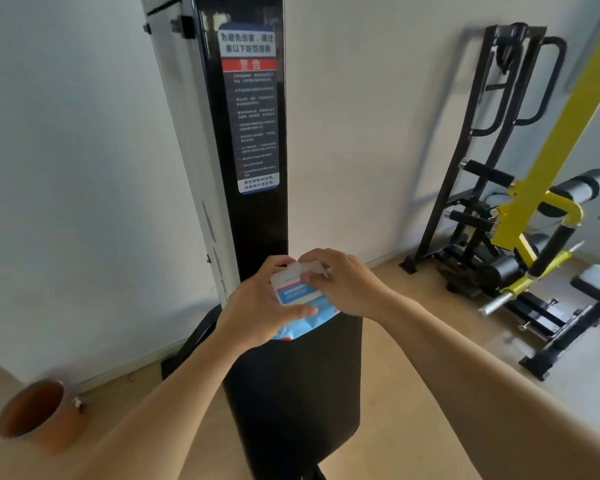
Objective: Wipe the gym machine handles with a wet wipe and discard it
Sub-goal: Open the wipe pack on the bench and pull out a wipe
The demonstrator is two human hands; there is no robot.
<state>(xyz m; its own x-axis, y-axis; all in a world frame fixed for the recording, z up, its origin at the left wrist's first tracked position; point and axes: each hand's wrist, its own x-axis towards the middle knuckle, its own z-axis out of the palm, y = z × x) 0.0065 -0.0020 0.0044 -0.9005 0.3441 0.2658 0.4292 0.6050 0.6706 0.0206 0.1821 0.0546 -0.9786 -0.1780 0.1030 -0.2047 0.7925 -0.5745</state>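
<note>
Holding a blue-and-white wet wipe pack in front of the chest, just above the black padded panel of the gym machine. Left hand cupping the pack from the side and underneath, fingers curled round the far edge, thumb lying across the front near the bottom of the label; closed firmly on it, likely steadying it as the base for the pull. Right hand coming over the top, fingertips pinched together at the pack's upper edge, where a pale flap or the first bit of a wipe seems to be showing; blurred, so not telling which. Right hand mostly closed, pinching rather than gripping.

Judging as the opening step: getting a wipe out, nothing wiped yet, nothing discarded. Pack kept close to the body and tilted up toward the camera, probably to see the opening.

Standing behind: black upright column with a warning sticker in Chinese text. Off to the right, against the wall, a black and yellow bench machine with padded rollers and dark grip bars, well apart from the hands. Brown round bin sitting on the floor at lower left, open top facing up, likely the drop spot for the used wipe.
</note>
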